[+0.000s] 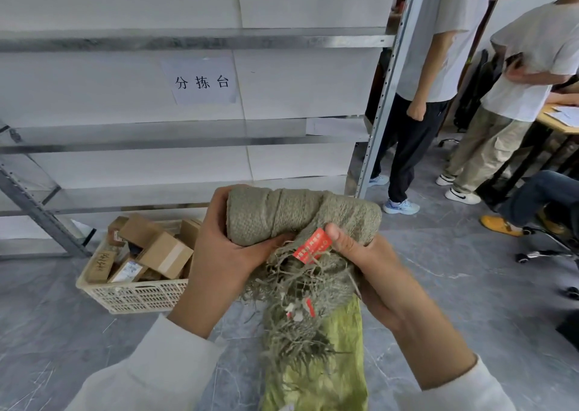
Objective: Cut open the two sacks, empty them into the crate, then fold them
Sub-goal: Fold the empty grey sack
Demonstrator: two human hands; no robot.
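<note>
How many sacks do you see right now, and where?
2. A rolled grey-brown sack is gripped in the left hand and right hand; a yellow-green sack shows below it, partly under its frayed end. More may be hidden.

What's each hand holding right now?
Left hand: closed round the left end of the rolled burlap sack.
Right hand: closed on the same sack, thumb by its red label.

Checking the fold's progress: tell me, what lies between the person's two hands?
In the head view, the rolled grey-green sack spans the gap between the left hand and right hand, its red label and frayed threads between them.
</note>
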